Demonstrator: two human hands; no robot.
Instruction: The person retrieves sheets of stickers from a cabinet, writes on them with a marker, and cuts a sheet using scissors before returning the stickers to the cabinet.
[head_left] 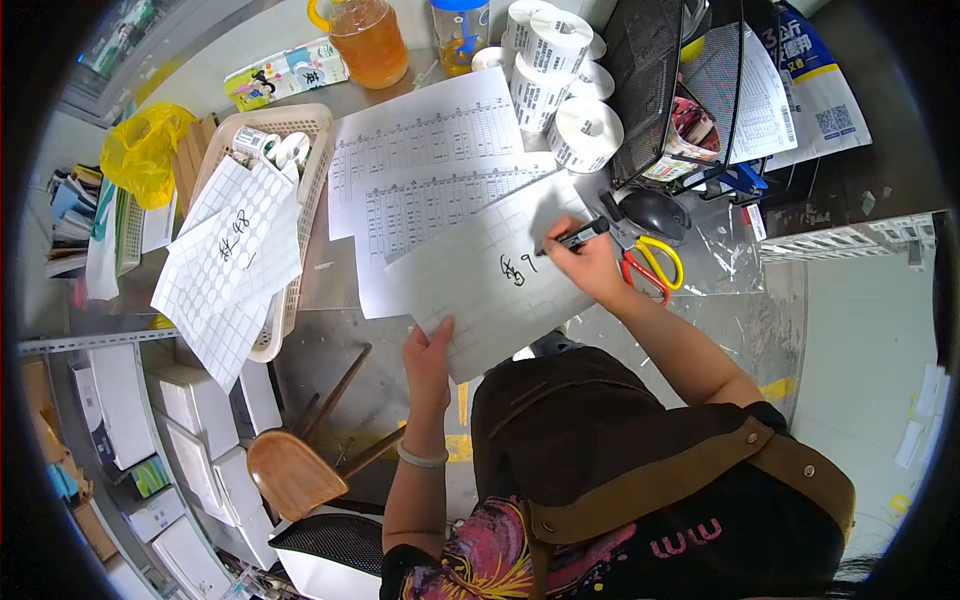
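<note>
A white grid-patterned sheet with black handwriting near its right part lies tilted at the table's front edge, over printed table sheets. My left hand pinches the lower left edge of the grid sheet, thumb on top. My right hand is closed round a black marker, whose tip is on the sheet just right of the writing. Scissors with red and yellow handles lie right beside my right hand, near a black computer mouse.
Label rolls are stacked behind the sheets, beside a black mesh rack. A jug of amber liquid stands at the back. On the left, a plastic basket holds rolls and marked sheets. A wooden stool stands below.
</note>
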